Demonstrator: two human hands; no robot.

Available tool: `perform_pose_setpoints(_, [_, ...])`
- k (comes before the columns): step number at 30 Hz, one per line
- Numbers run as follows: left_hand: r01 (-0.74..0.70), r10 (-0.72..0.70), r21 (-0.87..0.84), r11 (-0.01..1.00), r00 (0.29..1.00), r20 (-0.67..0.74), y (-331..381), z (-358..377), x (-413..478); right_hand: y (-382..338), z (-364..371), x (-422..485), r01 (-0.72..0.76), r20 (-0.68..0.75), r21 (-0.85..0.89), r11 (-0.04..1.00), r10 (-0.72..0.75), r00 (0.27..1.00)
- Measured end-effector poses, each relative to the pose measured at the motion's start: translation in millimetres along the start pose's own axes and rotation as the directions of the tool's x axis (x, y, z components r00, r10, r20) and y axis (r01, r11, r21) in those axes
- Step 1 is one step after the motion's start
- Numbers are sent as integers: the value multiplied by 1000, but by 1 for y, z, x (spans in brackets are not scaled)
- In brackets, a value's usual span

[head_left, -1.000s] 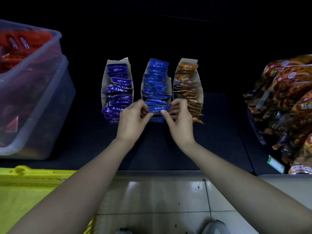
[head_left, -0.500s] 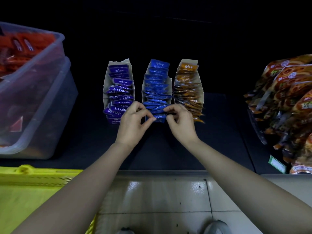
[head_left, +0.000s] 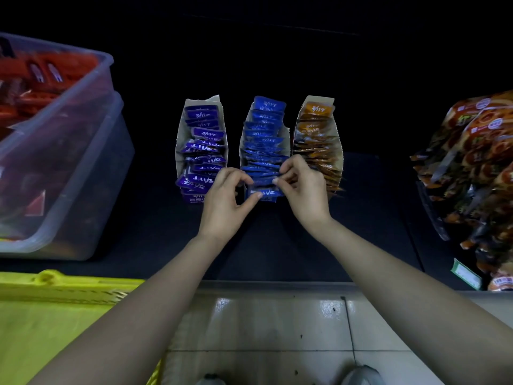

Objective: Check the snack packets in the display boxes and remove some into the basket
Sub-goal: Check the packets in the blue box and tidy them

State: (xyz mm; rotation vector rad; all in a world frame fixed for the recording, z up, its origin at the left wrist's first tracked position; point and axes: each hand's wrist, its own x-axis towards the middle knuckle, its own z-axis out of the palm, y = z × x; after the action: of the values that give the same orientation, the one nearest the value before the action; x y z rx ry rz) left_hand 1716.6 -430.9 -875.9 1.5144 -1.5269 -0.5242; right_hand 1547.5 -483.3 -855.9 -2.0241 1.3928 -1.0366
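Dim shelf (head_left: 277, 245), packets (head_left: 263, 151) behind right hand (head_left: 302, 190)

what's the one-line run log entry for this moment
left hand: pinches blue foil snack packets | right hand: pinches same packets | in: middle cardboard display box | yellow plastic basket: untouched

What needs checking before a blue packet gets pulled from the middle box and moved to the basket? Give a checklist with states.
1. Right hand grip: ok, its fingertips pinch a blue packet at one end.
2. Left hand grip: cannot tell. The thumb touches the front blue packet and the fingers are curled behind.
3. Single packet isolated: cannot tell, packets in the middle box overlap tightly.
4. Drop target: ok, the yellow basket is in view at lower left.
5. Path to basket: probably ok, only the left forearm lies that way.
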Motion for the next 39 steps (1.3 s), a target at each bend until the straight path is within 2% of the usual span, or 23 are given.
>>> perform_pose_setpoints(4, [35,-35,-50,998,999,11,4,1,1,-5,-3,5,74,-27,-22,997,-75,997])
perform_pose_setpoints(10, [66,-63,-81,995,997,36,3,2,-2,-6,-3,3,152,51,-123,981,-147,988])
perform_pose_setpoints(16, [56,-52,-76,996,997,60,5,2,-3,-5,-5,2,186,34,-234,954,-183,983])
perform_pose_setpoints(20, [70,-66,-74,995,996,54,6,2,-2,1,-11,0,177,54,-208,962,-170,984])
perform_pose_setpoints(23, [68,-65,-63,996,996,53,7,2,-4,4,-15,-2,147,114,-131,980,-132,985])
perform_pose_setpoints(27, [54,-54,-14,998,997,54,10,1,-6,0,-25,-2,11,95,99,995,-21,995])
perform_pose_setpoints(31, [-10,8,84,996,999,33,14,-3,-7,-6,-37,-5,-106,126,271,957,74,989])
perform_pose_setpoints(39, [-123,135,120,985,985,-106,45,-1,-7,-24,-54,-3,-173,103,514,840,140,985])
